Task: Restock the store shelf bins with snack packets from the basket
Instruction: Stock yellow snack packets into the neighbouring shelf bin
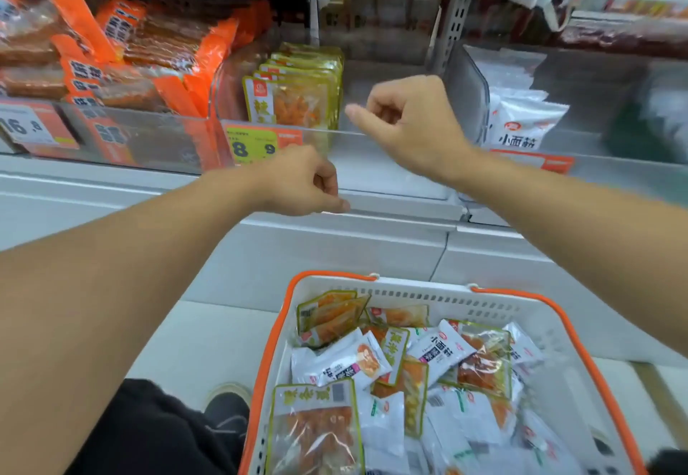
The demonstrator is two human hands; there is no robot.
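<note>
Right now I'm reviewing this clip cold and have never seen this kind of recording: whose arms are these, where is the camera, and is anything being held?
There is no machine here. One wide-angle camera on a person's head looks forward and down at their two bare arms. The left hand and the right hand are raised before a clear shelf bin; both have curled fingers and seem to hold nothing. Yellow-green packets stand in that bin's left part. Orange packets fill the bin to its left, white packets the one to its right. Below stands a white basket with orange handles, holding mixed snack packets.
</note>
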